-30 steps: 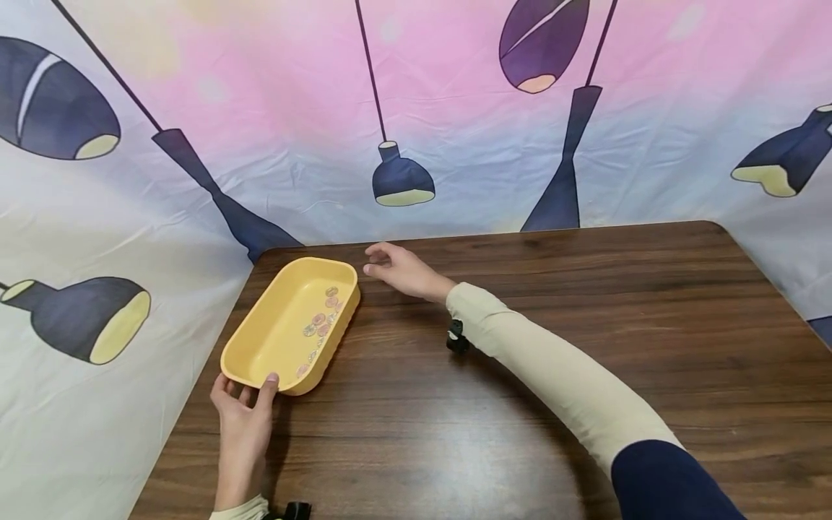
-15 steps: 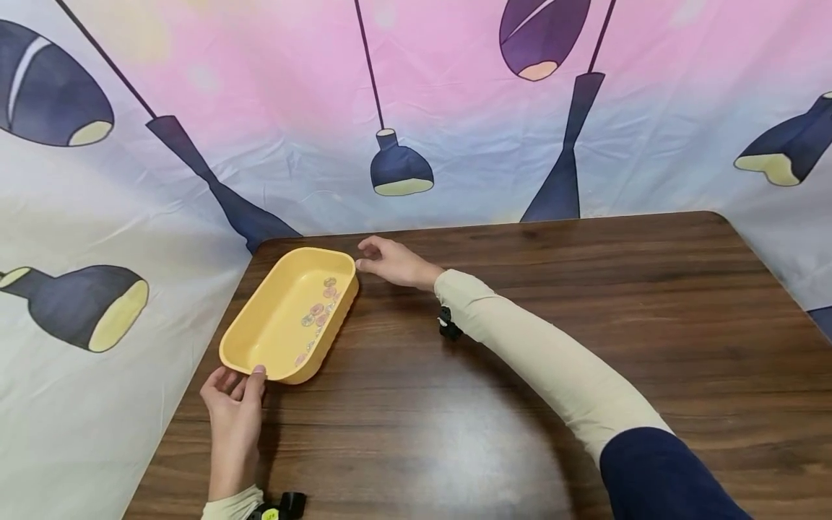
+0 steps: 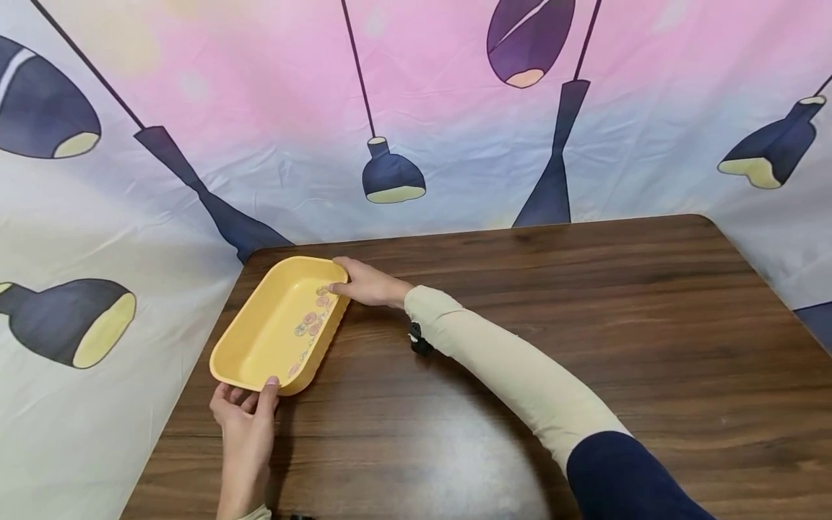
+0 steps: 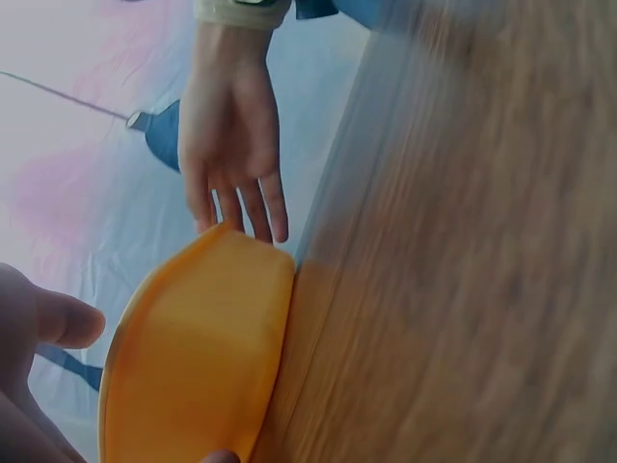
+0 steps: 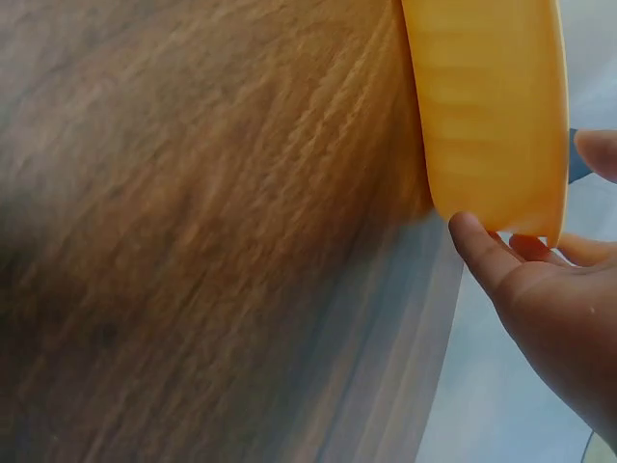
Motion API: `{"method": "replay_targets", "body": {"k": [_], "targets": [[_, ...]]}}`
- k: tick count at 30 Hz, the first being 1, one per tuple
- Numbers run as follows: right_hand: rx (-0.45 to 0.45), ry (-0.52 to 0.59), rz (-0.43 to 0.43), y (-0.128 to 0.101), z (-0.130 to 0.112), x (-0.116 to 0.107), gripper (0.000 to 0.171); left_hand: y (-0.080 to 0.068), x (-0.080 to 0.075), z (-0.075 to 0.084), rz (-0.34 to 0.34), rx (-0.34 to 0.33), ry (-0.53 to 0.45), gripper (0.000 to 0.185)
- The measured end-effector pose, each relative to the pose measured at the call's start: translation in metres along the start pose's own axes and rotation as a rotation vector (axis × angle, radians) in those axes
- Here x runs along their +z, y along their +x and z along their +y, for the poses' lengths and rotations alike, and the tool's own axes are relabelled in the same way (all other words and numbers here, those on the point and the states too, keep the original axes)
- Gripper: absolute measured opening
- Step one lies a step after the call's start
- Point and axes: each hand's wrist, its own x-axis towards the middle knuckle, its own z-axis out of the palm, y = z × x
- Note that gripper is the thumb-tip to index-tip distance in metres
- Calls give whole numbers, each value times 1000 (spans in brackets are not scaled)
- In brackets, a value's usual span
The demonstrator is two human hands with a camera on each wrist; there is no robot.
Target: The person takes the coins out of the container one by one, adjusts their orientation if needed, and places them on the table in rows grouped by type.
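A yellow tray (image 3: 263, 339), oblong with rounded corners, a raised rim and ribbed outer walls, is sitting upright near the far left corner of the dark wooden bench (image 3: 552, 303), its long axis running diagonally from the near left toward the far right. A row of small round pink and pale decorations is showing along the inside of its right wall. The left hand (image 3: 247, 415) is gripping its near end with the thumb over the rim, while the right hand (image 3: 365, 283) is holding its far corner, fingers reaching over the rim.
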Motion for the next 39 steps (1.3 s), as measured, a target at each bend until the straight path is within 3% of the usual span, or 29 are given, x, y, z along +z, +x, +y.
{"method": "replay_targets", "body": {"k": [7, 14, 21, 29, 39], "targets": [[28, 69, 51, -3, 6, -3, 60, -3, 9, 0, -51, 42, 129, 94], [81, 76, 178, -6, 2, -8, 50, 2, 14, 9, -145, 70, 69, 83], [93, -19, 193, -10, 15, -10, 45, 1, 19, 6, -183, 59, -37, 75], [133, -3, 206, -19, 20, -16, 40, 4, 20, 7, -215, 96, -82, 71], [244, 216, 290, -31, 15, -17, 30, 14, 16, 12, -258, 85, -52, 71]]}}
